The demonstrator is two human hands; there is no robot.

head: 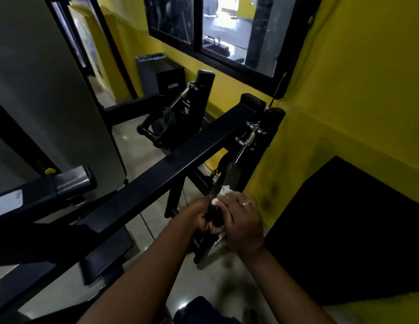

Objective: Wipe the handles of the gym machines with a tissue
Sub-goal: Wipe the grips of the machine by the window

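Head view places the work just below frame centre, toward 5 o'clock. The left hand (205,218) has its fingers curled round the black grip of the near stirrup handle (215,215) and steadies it. The right hand (244,220) is folded over the white tissue (222,192) and presses it against the same grip. Tissue shows at 12 o'clock of that hand, above the knuckles, and again at 7 o'clock, below the palm. The hand hides how much of the grip the tissue covers.

Handling notes (judgement):

1. Tissue. Light, soft and weak. It is likely to tear or shed if dragged by one corner over a textured grip or a metal edge. Keep it bunched under the palm and fingers, as it is held now.
2. Near stirrup handle. The grip itself is stiff, but it hangs on a strap (231,174) from a steel swivel clip (250,136) at 1 o'clock of the hands. It should therefore swing and twist freely under wiping pressure. Hold it at one end of the grip or on the side frame, so that the tissue can pass along the remaining length.
3. Far stirrup handle (157,129). It hangs at 11 o'clock of the hands, beyond the black crossbeam (180,164), with neither hand on it. Expect the same loose suspension and the same need for a steadying hand.
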